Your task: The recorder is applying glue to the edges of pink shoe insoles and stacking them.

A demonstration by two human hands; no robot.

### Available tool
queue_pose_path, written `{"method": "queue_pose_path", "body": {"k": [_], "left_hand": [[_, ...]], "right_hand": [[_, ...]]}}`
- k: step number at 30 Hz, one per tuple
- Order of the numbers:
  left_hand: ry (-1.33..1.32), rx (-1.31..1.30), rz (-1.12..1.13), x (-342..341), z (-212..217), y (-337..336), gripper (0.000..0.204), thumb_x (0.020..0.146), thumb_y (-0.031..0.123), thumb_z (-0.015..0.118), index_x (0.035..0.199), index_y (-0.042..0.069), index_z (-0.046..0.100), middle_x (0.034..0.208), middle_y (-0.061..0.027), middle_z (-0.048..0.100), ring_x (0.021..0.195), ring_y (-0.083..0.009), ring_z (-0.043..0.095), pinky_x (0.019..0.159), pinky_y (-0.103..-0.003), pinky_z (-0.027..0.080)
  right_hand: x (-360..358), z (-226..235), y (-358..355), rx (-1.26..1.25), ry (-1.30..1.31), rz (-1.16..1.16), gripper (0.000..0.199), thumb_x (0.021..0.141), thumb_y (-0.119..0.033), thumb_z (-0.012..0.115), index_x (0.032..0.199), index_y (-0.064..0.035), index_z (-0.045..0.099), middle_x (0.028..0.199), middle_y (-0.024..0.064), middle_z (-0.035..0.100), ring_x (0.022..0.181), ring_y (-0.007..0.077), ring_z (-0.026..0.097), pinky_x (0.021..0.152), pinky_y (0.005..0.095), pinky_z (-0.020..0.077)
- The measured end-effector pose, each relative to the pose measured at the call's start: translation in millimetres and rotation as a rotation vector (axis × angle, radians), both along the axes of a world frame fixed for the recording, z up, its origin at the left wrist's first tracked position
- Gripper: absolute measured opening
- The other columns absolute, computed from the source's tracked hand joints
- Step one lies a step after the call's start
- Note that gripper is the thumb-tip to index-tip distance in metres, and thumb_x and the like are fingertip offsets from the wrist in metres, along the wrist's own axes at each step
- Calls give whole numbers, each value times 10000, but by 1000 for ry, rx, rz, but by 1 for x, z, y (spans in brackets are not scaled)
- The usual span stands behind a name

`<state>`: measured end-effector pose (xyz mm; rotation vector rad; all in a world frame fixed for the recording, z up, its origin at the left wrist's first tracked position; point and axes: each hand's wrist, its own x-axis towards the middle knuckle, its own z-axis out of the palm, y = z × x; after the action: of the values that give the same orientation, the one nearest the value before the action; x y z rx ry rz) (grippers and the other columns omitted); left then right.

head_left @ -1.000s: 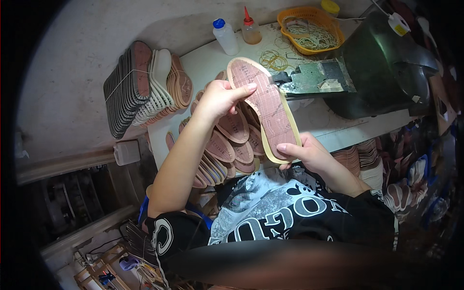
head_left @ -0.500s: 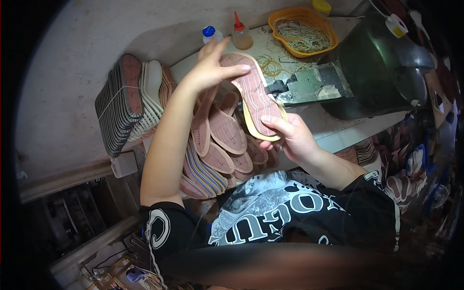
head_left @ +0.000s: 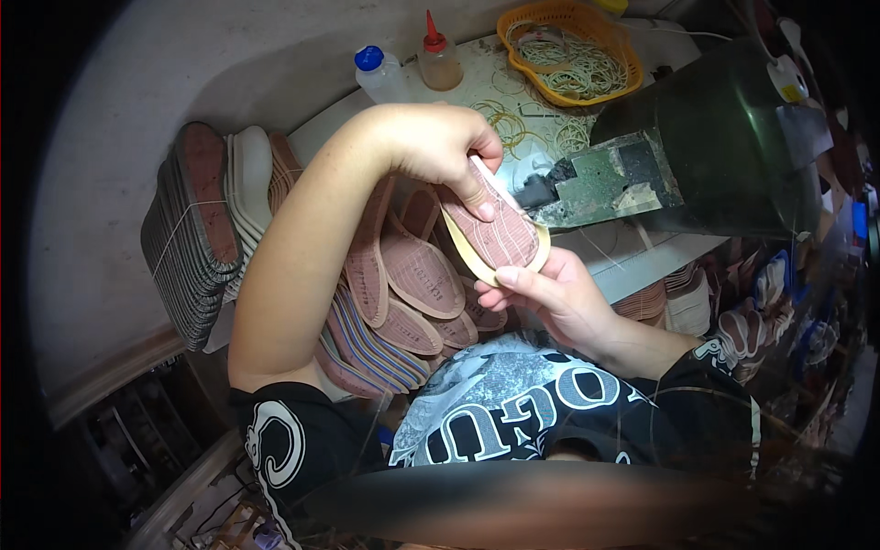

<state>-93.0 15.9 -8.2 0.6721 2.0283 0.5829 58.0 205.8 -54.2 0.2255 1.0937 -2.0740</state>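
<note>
A pinkish insole [head_left: 504, 240] with pale stitched lines and a yellow underside edge is held between my hands, its side edge at the black working end of a green sewing machine [head_left: 733, 137]. Over its far end bends my left hand [head_left: 433, 147], thumb pressed on the top face and fingers curled past the edge. My right hand [head_left: 570, 298] pinches the near rounded end, thumb on top and fingers beneath. Whether the edge touches the machine's working end [head_left: 539, 188] I cannot tell. My left hand and wrist hide the insole's far part.
Loose pink insoles [head_left: 417, 270] pile up below the held one. Bundled insole stacks [head_left: 188, 229] lean at the left. A blue-capped bottle [head_left: 385, 81], a red-tipped bottle [head_left: 442, 69] and an orange basket [head_left: 524, 62] of rubber bands stand at the back of the white table [head_left: 316, 124].
My left hand has turned from lying spread along the insole to curling over its far end. The insole's far part has swung out of sight, and my right hand has shifted slightly nearer me.
</note>
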Motion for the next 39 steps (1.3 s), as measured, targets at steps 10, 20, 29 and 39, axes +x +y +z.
{"method": "queue_pose_path", "body": {"k": [10, 20, 29, 39], "left_hand": [[-126, 97, 85, 9, -1, -18, 305, 751, 264, 777, 873, 13, 654, 700, -10, 620, 640, -97, 549, 583, -266, 447], [-40, 62, 204, 53, 0, -31, 329, 835, 304, 699, 954, -1, 668, 758, -60, 655, 700, -139, 574, 677, -302, 466], [-367, 165, 705, 102, -12, -20, 316, 894, 295, 656, 899, -20, 672, 780, -43, 671, 645, -85, 578, 619, -241, 475], [-525, 300, 879, 125, 0, 10, 409, 916, 347, 606, 829, -47, 673, 663, -113, 652, 500, -143, 607, 412, -261, 486]], "right_hand": [[-6, -1, -3, -31, -49, -8, 316, 970, -194, 519, 1132, 72, 573, 986, 194, 668, 887, 221, 685, 803, 312, 555], [-15, 3, 4, -75, -98, 31, 350, 962, -203, 529, 1152, 89, 556, 1029, 194, 661, 887, 234, 690, 773, 297, 561], [-22, 2, 15, 126, -22, 139, 324, 946, -295, 543, 1056, -1, 624, 917, 86, 693, 744, 119, 684, 595, 185, 518], [-25, 4, 35, 173, 64, 245, 256, 894, -246, 625, 976, -6, 656, 872, 66, 681, 724, 101, 642, 670, 235, 524]]}}
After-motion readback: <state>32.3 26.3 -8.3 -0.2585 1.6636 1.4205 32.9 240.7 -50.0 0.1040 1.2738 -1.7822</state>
